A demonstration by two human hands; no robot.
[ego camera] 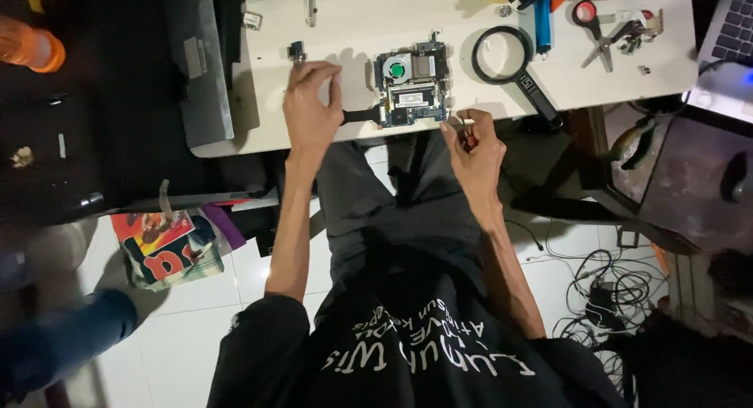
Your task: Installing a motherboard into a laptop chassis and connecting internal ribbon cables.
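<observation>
1. Nearest the camera is the person's black printed T-shirt (423, 353) and dark trousers, seen from above; bare forearms reach up from it towards the white rectangular surface (369, 16).
2. The left hand (311, 110) rests on the surface's near edge with fingers curled and pinched together, apparently on the end of a flat black ribbon cable (361, 115) that runs to the board; the view is too coarse to say for sure that it grips it.
3. The right hand (474, 145) hovers just off the near edge, partly closed around a thin tool with a pale tip (464, 123), possibly tweezers or a small driver.
4. Between the hands lies a small green and silver circuit board with a round fan (412, 86), flat on the surface close to its near edge.
5. The board's long axis runs away from the person, fan end far, connector end near; the cable points left towards the left hand.
6. Risk, as I judge it: a hard pull on the cable could tear it or drag the board over the edge onto the lap or white tiled floor (235, 275).
7. A black-rimmed magnifying glass (502, 55) lies just right of the board, and red-handled scissors (590, 23) farther right.
</observation>
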